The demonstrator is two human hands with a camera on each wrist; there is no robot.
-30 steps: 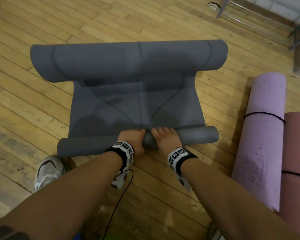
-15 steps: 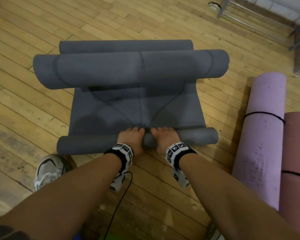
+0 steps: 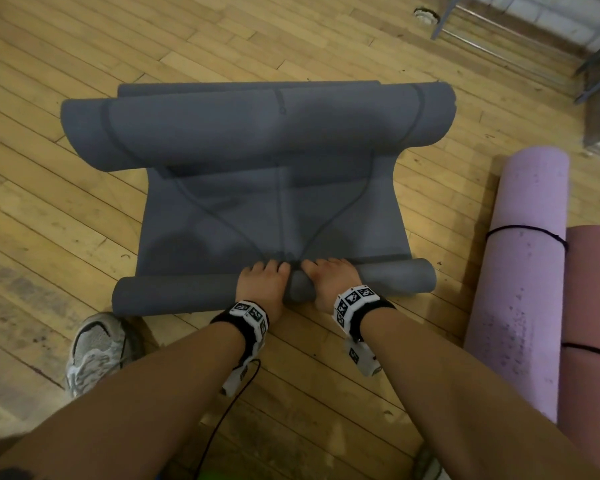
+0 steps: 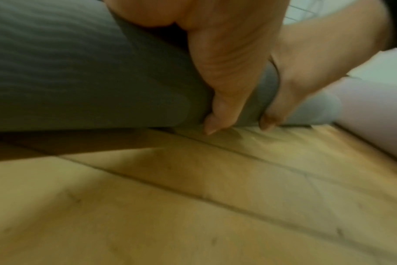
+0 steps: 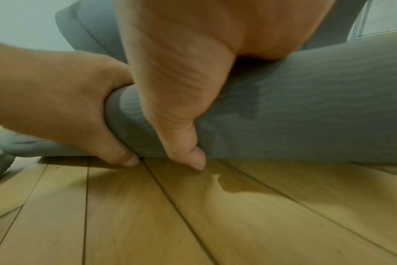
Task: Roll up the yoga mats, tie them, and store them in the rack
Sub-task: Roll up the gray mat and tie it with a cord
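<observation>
The far rolled end of the grey yoga mat (image 3: 257, 129) rolled nearer to the two hands across the last second, shortening the flat stretch between it and them. A narrower rolled layer (image 3: 243, 89), hidden behind that far roll a second before, showed along its far side. The left hand (image 3: 263, 285) and right hand (image 3: 328, 283) slid slightly forward over the near roll (image 3: 174, 295).

mat (image 3: 274, 216) on floor (image 3: 84, 209) | tied rolls (image 3: 520, 271) right of mat | shoe (image 3: 94, 348) near-left
</observation>
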